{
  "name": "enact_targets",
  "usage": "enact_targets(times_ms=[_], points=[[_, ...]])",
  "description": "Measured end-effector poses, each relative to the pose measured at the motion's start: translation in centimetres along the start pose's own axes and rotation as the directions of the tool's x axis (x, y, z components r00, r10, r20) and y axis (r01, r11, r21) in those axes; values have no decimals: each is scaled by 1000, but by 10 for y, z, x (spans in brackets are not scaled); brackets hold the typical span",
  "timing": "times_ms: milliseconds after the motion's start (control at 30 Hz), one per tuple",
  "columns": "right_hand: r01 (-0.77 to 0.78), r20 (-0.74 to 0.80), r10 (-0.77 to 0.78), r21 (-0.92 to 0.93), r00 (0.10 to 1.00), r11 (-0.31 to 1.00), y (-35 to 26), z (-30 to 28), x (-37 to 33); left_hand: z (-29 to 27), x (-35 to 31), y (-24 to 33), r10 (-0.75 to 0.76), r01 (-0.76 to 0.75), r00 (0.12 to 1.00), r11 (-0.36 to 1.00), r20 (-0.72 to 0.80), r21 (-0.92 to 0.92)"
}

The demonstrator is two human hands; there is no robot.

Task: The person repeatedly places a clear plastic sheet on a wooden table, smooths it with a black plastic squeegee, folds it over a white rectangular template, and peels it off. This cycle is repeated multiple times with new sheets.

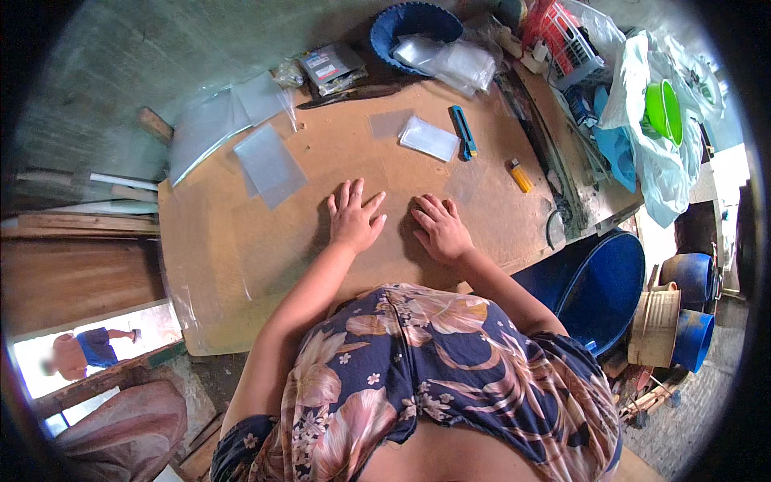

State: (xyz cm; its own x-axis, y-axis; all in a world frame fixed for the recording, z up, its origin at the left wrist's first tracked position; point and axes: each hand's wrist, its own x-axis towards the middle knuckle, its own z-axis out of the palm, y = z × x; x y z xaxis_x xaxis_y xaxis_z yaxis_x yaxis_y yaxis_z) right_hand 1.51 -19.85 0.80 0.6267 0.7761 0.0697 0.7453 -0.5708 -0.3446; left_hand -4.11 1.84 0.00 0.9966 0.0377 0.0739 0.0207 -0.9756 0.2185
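Observation:
My left hand (354,218) lies on the brown tabletop (241,265) with its fingers spread and nothing in it. To its right, my right hand (442,230) rests on the same board, fingers stretched forward and somewhat apart, also holding nothing. Beyond the left hand, to the left, are clear plastic sheets (271,165) lying partly over one another. A stack of clear plastic pieces (430,139) sits ahead of the right hand, a thin clear sheet (389,124) beside it. Right of the stack lies a blue box cutter (463,133). Farther right is a yellow lighter (520,176).
Larger clear sheets (210,132) lean at the far left edge. A blue basin (416,32) with plastic bags (462,64) and a packet (331,66) stand along the back. White plastic bags (658,161) hang at right, above a big blue drum (602,285). A person (84,353) shows outside, lower left.

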Motion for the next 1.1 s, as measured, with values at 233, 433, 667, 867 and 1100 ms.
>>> enact_targets(times_ms=[233, 433, 667, 867, 1100], points=[[-38, -20, 38, 6, 999, 999, 4, 3, 5, -1, 4, 3, -51, 51, 999, 999, 9, -2], [-54, -15, 54, -10, 998, 998, 3, 2, 8, -3, 1, 7, -98, 98, 995, 995, -2, -27], [-72, -121, 70, -11, 990, 997, 3, 6, 6, -2, 0, 6, -103, 103, 995, 995, 5, -20], [-316, -559, 329, 124, 761, 941, 61, -11, -30, 2, -2, 5, -101, 101, 995, 995, 4, -21], [-916, -613, 719, -18, 328, 401, 144, -50, -129, 2, -1, 5, -82, 82, 996, 997, -18, -7]])
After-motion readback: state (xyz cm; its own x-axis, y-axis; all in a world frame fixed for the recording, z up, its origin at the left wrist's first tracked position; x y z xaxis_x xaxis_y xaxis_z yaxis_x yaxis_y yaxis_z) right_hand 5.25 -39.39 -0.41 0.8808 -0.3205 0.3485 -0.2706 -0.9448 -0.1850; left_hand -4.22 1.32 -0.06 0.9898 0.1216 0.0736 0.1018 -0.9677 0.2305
